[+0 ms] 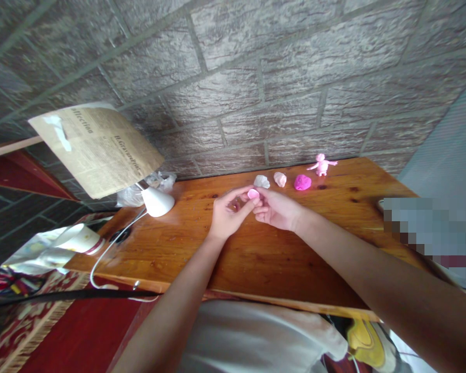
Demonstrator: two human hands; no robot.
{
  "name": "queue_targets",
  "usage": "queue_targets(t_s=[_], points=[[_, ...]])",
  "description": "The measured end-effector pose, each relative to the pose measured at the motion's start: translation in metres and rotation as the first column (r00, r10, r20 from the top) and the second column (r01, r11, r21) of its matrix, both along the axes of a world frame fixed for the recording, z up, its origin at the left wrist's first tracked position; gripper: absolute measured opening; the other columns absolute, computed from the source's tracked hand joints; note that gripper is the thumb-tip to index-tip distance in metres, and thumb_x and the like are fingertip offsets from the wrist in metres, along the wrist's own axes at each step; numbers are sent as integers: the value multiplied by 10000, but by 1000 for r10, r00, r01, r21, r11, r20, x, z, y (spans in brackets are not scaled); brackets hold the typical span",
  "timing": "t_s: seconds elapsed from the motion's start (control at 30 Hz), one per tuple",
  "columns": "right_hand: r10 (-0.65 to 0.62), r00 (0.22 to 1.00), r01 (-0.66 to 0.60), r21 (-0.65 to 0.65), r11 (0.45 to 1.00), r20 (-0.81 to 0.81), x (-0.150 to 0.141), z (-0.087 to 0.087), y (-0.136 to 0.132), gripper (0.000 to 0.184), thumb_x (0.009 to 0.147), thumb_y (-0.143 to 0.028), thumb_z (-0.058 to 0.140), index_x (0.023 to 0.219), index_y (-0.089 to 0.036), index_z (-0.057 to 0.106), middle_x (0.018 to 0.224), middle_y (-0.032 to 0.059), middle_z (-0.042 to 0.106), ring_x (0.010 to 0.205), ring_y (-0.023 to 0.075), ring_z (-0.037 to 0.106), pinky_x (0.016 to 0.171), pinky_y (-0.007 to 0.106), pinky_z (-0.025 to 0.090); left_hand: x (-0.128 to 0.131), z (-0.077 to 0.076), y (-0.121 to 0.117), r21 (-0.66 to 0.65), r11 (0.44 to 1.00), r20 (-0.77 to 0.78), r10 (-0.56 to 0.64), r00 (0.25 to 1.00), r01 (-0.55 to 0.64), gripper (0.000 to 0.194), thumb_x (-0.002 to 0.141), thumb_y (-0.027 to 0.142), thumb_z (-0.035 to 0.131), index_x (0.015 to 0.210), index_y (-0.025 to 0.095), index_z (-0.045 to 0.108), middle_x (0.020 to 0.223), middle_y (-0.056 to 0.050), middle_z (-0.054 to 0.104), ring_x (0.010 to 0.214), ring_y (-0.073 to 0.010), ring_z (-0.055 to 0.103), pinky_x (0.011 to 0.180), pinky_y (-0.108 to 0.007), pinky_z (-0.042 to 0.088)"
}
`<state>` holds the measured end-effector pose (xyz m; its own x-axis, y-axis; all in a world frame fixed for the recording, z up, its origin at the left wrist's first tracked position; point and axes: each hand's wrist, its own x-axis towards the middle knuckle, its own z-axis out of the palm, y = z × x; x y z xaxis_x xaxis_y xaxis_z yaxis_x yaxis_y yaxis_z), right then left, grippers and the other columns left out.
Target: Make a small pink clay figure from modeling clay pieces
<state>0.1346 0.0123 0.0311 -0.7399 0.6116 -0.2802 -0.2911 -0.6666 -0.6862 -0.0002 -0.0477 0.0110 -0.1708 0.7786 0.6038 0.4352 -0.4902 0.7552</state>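
Note:
Between the fingertips of both hands is a small, flattened pink piece of modelling clay (252,194), held above the wooden table. My left hand (231,211) pinches it from the left, thumb and fingers curved round. From the right, my right hand (274,208) grips it with bent fingers. Just beyond the hands lie a white lump of clay (261,181), a pale pink lump (280,179) and a bright magenta lump (302,182). Farther right stands a little pink clay figure (322,165) with its arms spread.
A lamp with a newsprint-patterned shade (101,150) and white base (158,201) stands at the left of the wooden table (171,248). Its white cable crosses the table's left end, near a paper cup (81,239). A brick-patterned wall (233,98) borders the back.

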Motion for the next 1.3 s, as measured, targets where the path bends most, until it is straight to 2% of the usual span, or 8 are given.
queue_targets(t_s=[0.13, 0.3, 0.43, 0.67, 0.8, 0.93, 1.1, 1.3], points=[[-21, 1000, 21, 17, 1000, -8, 0, -1, 1, 302, 997, -239, 503, 734, -157, 626, 580, -19, 581, 386, 24, 255, 354, 134, 207, 1, -1, 0, -19, 1000, 15, 6, 1000, -5, 400, 708, 336, 860, 1079, 210, 779, 987, -75, 788, 749, -156, 671, 617, -248, 489], [13, 998, -16, 51, 999, 62, 2, 1, 1, 320, 1000, -273, 482, 762, -145, 653, 453, -89, 340, 381, 36, 174, 371, 137, 196, -1, -3, 1, -23, 1000, 0, 7, 1000, -7, 376, 740, 358, 834, 1082, 211, 784, 1027, -85, 789, 786, -172, 695, 649, -258, 514], [19, 995, -31, 129, 991, 98, 2, 1, 0, 291, 982, -253, 493, 780, -138, 669, 475, -95, 310, 394, 37, 174, 385, 141, 198, -4, -6, 4, 1, 1000, -26, 8, 1000, -8, 320, 777, 358, 801, 1066, 220, 790, 1032, -78, 790, 808, -174, 701, 667, -258, 528], [-246, 935, 163, 306, 938, 257, 2, 2, 3, 312, 955, -343, 582, 697, -171, 614, 569, -12, 559, 442, 65, 379, 446, 192, 344, -6, -6, 5, 17, 996, -36, 90, 995, -89, 302, 793, 374, 786, 1056, 224, 786, 763, -7, 741, 586, -94, 566, 603, -223, 477], [-276, 943, 185, 398, 898, 186, 3, 7, 3, 192, 875, -302, 660, 736, -171, 660, 722, 32, 694, 491, 70, 451, 475, 203, 365, -6, -3, 4, 24, 989, -3, 145, 989, -145, 298, 800, 374, 778, 1057, 223, 781, 801, -15, 750, 615, -101, 599, 600, -221, 473], [-288, 947, 181, 510, 841, 139, 3, 6, 2, 125, 734, -258, 765, 706, -165, 685, 647, -10, 628, 522, 66, 478, 480, 196, 346, -6, -2, 3, 34, 990, 0, 135, 991, -135, 290, 808, 348, 771, 1069, 223, 772, 945, -48, 783, 715, -130, 668, 619, -231, 493], [-368, 927, 226, 681, 696, 68, 3, -5, 6, 160, 712, -321, 785, 802, -194, 752, 682, -1, 666, 553, 99, 511, 487, 223, 370, -6, -3, 3, 39, 996, -30, 78, 997, -76, 243, 855, 340, 720, 1063, 219, 758, 1195, -93, 744, 914, -181, 715, 635, -238, 520], [-501, 864, 236, 923, 304, -56, 3, -9, 1, 123, 813, -237, 711, 916, -258, 775, 978, 33, 765, 890, 189, 680, 758, 290, 513, -12, -11, 6, 23, 990, 22, 137, 990, -138, 293, 886, 370, 685, 1127, 207, 724, 1193, -105, 732, 942, -194, 716, 707, -267, 566]])
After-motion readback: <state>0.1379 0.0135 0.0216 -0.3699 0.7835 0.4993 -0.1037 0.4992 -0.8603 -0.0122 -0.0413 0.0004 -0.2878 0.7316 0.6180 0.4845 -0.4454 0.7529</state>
